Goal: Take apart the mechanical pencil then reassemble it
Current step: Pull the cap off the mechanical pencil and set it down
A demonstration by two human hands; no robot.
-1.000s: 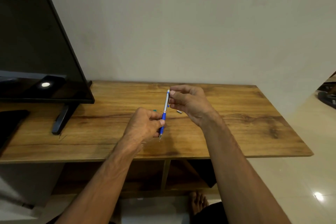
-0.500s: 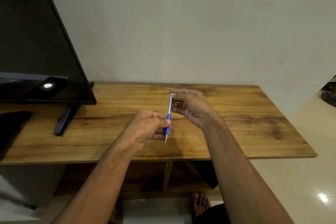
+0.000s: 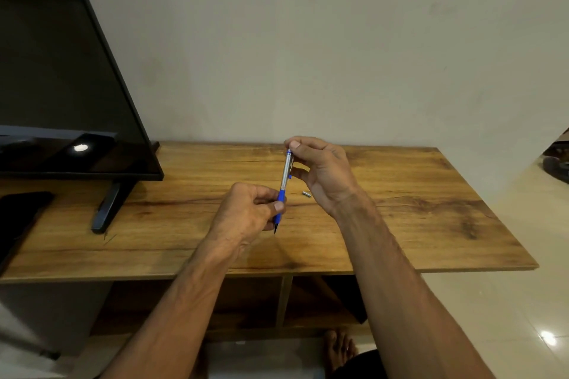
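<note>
Table [image 3: 400,224] space is plentiful, honestly: bare wood runs out toward 3 o'clock and toward the near edge at 6, and only the TV [image 3: 61,86] with its stand foot [image 3: 106,209] takes up the 9 to 10 o'clock side, so that side is best avoided. A wall closes off 12 o'clock, and the near edge drops straight to the floor, which is where anything small would be lost if it rolled.

The mechanical pencil [image 3: 284,181] is held nearly upright above the middle of the table, tip down. The blue grip section is pinched by the left hand [image 3: 246,215], fingers closed on it, while the top end is clamped by the right hand [image 3: 320,169] between fingertip and thumb. It's judged light, stiff and thin, with a smooth silvery barrel that's probably slippery, so the rubbery blue grip is the better place to hold while the top is worked.

A small metal piece [image 3: 306,193] lies on the table at roughly 4 o'clock from the pencil, just beside the right wrist. It's tiny and round-looking, so it could easily be knocked off.
</note>
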